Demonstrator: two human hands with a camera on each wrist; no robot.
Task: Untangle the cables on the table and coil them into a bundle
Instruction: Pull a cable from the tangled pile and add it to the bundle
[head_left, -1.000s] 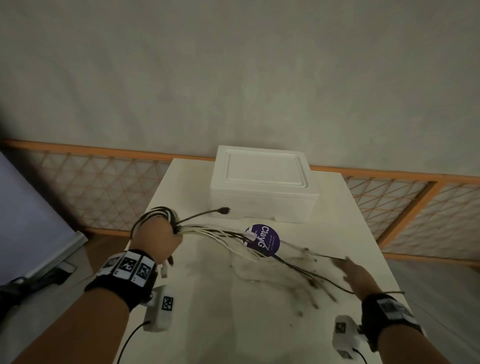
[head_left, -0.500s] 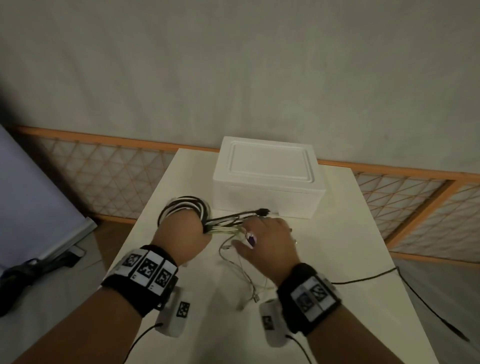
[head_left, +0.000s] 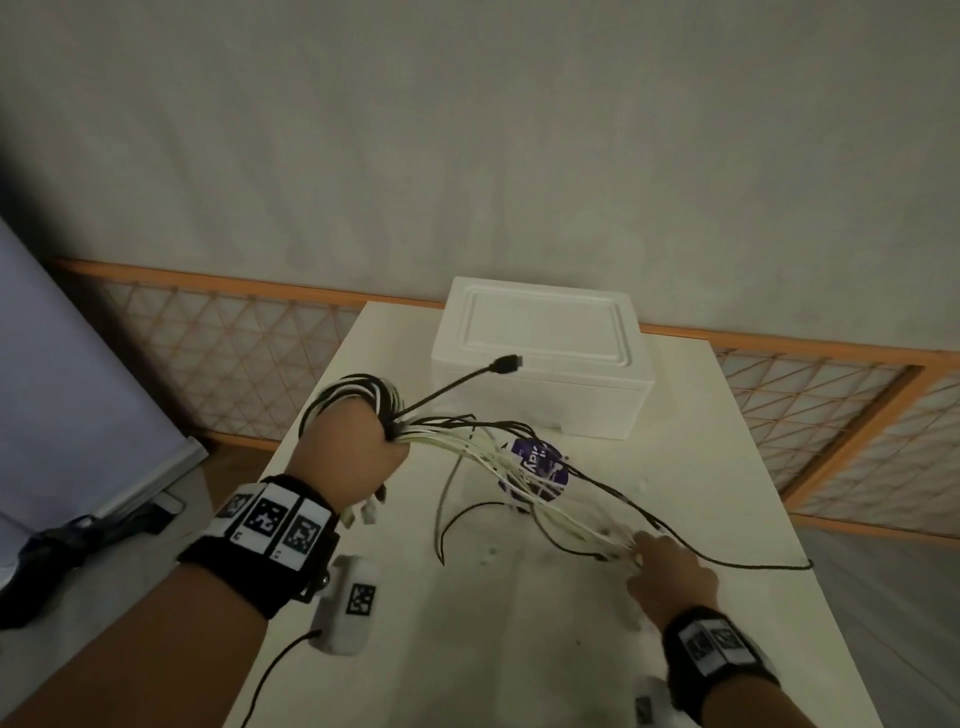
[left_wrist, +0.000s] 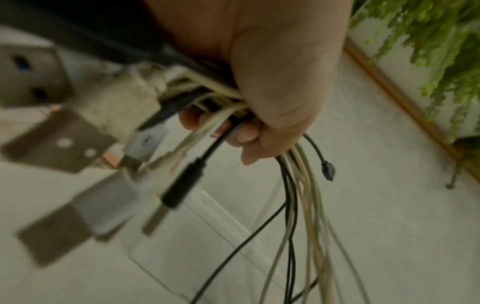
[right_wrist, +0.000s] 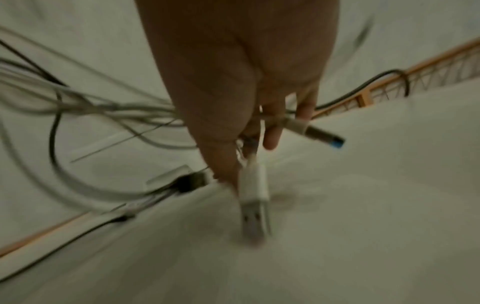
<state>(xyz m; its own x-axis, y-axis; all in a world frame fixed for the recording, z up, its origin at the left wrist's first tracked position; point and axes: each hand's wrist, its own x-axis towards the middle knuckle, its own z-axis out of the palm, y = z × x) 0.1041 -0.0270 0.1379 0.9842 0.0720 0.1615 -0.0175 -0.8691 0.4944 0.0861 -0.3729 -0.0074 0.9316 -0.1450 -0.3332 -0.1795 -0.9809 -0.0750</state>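
My left hand (head_left: 358, 447) is raised over the table's left side and grips a coil of black and white cables (head_left: 358, 392) looped over its knuckles. In the left wrist view its curled fingers (left_wrist: 246, 135) clamp the strands, with several USB plugs (left_wrist: 109, 197) hanging beside them. A black plug (head_left: 506, 364) sticks out toward the box. From this fist a fan of white and black strands (head_left: 519, 478) stretches right to my right hand (head_left: 670, 566), low over the table. In the right wrist view its fingers (right_wrist: 270, 135) pinch the strands near a white USB plug (right_wrist: 253, 191).
A white foam box (head_left: 545, 358) stands at the table's far end. A round purple label (head_left: 535, 467) lies under the strands. One black cable (head_left: 753, 564) trails off the right edge of the white table (head_left: 727, 415). An orange lattice fence (head_left: 234, 348) runs behind.
My right hand has drawn away from the left hand, to the right and toward me, pulling the strands out taut. The left hand kept hold of the coil.
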